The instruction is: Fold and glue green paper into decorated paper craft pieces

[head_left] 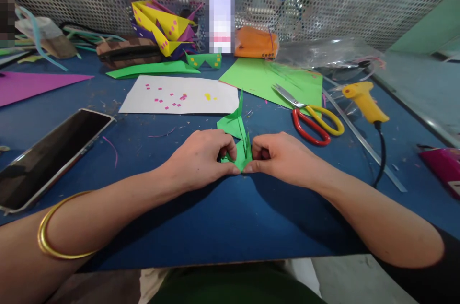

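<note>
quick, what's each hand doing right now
Left hand: closed, pinching the left side of the folded green paper.
Right hand: closed, pinching the right side of the same paper.

I see both hands meeting on a small folded piece of green paper (237,143) at the middle of the blue table (223,217). Left hand (201,157) pinches its left side, right hand (278,157) its right; one flap stands upright. Red-and-yellow-handled scissors (312,119) lie on a green paper sheet (266,78). Black smartphone (48,153) lies at left.
</note>
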Demonstrator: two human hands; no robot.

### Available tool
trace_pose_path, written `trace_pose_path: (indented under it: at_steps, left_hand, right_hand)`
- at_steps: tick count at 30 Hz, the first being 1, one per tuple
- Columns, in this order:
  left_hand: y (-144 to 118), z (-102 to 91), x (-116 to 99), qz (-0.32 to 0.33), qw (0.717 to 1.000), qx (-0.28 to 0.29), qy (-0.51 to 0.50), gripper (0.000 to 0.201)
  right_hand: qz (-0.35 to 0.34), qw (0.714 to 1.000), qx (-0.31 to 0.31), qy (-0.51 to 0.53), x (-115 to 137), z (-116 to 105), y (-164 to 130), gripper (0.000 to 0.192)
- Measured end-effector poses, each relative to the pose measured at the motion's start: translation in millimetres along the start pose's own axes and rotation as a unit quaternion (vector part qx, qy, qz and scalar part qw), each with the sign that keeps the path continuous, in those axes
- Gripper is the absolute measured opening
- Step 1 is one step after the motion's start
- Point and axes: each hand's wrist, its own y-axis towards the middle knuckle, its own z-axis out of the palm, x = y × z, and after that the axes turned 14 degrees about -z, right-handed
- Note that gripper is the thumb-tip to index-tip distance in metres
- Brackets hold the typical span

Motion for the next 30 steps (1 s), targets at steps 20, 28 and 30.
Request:
trace_pose_path:
  at_steps: [20,28,30]
  left_hand:
    - [2,-6.3,0,-0.016,0.999,0.038,-0.003,0.015]
    - [2,-10.0,0,-0.003,0.998,0.059,0.0,0.017]
    - [3,-12.0,0,-0.005,0.998,0.068,0.004,0.017]
  right_hand:
    - [-0.016,1.0,0.018,0.018,-3,-4,-2,0.029]
    - [-0.044,0.999,0.014,0.005,-3,-3,-3,0.028]
    - [-0.044,0.999,0.014,0.007,-4,-2,-4,0.028]
